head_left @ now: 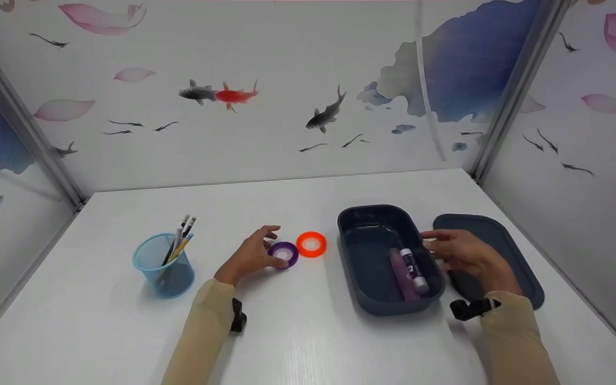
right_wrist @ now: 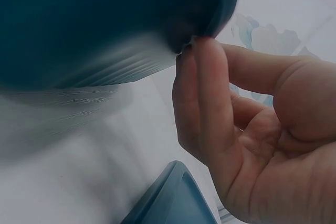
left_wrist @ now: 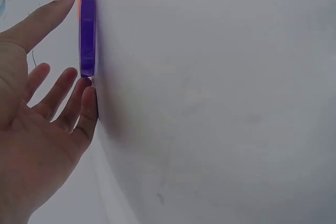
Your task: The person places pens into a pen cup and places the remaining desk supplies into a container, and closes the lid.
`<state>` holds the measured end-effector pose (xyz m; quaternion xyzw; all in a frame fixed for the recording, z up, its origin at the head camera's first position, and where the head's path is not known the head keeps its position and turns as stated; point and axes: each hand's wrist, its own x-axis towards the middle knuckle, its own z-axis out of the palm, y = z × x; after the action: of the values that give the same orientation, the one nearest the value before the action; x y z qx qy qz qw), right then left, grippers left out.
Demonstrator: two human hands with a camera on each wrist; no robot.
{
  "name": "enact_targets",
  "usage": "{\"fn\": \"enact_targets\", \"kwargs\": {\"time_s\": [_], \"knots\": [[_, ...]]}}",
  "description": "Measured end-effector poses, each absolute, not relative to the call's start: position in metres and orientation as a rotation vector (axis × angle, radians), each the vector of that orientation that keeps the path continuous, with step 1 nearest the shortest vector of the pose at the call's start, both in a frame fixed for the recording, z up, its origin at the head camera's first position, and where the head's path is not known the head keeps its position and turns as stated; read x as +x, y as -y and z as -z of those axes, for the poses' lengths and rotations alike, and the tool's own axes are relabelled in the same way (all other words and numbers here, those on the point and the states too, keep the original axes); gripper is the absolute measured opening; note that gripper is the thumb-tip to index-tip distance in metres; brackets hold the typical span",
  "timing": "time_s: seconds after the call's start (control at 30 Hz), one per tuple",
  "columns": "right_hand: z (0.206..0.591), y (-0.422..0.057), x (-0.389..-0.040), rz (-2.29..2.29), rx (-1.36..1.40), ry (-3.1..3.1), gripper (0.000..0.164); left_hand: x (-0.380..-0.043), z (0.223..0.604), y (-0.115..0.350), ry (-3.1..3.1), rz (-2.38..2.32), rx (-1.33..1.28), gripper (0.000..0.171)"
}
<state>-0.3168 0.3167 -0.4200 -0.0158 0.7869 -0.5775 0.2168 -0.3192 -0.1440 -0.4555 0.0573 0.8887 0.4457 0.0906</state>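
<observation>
My left hand is spread around a purple tape roll, thumb on the near side and fingers on the far side. In the left wrist view, the roll lies between thumb and fingertips, which are apart. Touching it is an orange tape roll. My right hand is at the right wall of a dark blue box. In the right wrist view, its bent fingertips touch the box's outer corner. Inside lie a glue stick and a translucent pinkish-purple tube.
A dark blue lid lies right of the box, partly behind my right hand. A dark rounded object sits beneath that hand. At left stands a light blue mesh cup with several pencils. Printed panels border the white table.
</observation>
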Motion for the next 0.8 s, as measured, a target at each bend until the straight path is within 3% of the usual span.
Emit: {"fn": "enact_targets", "kwargs": {"time_s": [0.17, 0.8], "knots": [[0.4191, -0.3164, -0.3174, 1.595, -0.038, -2.182, 0.067, -0.3185, 0.4528, 0.1444, -2.631, -1.251, 0.166, 0.091], [0.418, -0.3151, -0.3162, 1.612, -0.016, -2.168, 0.068, -0.3134, 0.4508, 0.1424, -2.695, -1.176, 0.216, 0.082]]}}
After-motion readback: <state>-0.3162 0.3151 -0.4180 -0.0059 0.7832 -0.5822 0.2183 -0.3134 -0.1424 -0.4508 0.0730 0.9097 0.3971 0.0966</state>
